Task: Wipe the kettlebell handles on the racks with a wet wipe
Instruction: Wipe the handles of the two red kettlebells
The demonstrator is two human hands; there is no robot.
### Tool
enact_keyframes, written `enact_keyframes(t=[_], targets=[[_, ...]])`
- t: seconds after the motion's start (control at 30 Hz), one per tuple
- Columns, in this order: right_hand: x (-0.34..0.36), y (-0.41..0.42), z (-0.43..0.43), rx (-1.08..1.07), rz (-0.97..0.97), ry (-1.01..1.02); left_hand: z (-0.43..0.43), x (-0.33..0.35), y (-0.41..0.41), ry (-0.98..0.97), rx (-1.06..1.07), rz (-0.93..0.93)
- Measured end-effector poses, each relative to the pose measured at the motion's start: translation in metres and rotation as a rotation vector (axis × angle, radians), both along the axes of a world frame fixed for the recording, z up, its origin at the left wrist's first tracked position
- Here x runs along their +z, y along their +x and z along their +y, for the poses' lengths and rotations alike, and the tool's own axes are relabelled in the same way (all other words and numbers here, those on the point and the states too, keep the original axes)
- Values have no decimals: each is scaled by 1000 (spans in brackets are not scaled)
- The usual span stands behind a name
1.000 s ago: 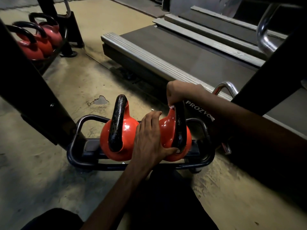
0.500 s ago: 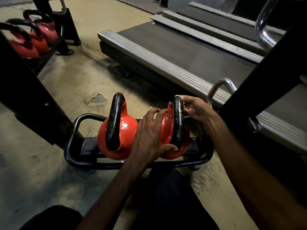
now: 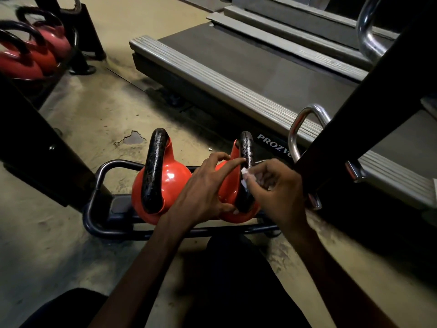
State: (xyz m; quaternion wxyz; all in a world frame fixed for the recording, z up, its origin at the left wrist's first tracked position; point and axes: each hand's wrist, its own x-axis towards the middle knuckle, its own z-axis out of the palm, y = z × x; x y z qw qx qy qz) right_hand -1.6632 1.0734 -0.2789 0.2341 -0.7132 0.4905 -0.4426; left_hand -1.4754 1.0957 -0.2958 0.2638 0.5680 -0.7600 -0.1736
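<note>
Tan gym floor (image 3: 99,110) carries a low black rack (image 3: 94,202), with a treadmill (image 3: 236,60) behind it; fingers (image 3: 257,178) of the right hand (image 3: 276,185) pinch a bunched white wet wipe (image 3: 244,177) against the right side of the black handle (image 3: 246,147) of the right kettlebell (image 3: 238,217), about midway along it. That handle arches straight away from the person, so its unwiped crown lies up and beyond the fingers and its near root just below them; the stroke, I judge, must follow that line. The left hand (image 3: 203,192) rests splayed on the same bell, grasping nothing, index tip touching the handle, thumb at its near root; the left kettlebell (image 3: 175,178) stands just beside on the rack, nearer the left hand than the wipe.
</note>
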Motion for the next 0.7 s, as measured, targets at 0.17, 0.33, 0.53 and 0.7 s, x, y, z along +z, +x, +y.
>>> enact_keyframes(t=[0.17, 0.33, 0.53, 0.7], targets=[[-21, 14, 38, 6, 183, -181, -2, 1, 2, -6, -34, -6], [-46, 12, 55, -31, 88, -186, 2, 2, 3, -14, -57, -33], [-57, 5, 69, -124, -114, -57, 5, 3, 3, 3, -62, -60], [-60, 2, 60, -231, -586, 269, 5, 5, 2, 33, -75, -45]])
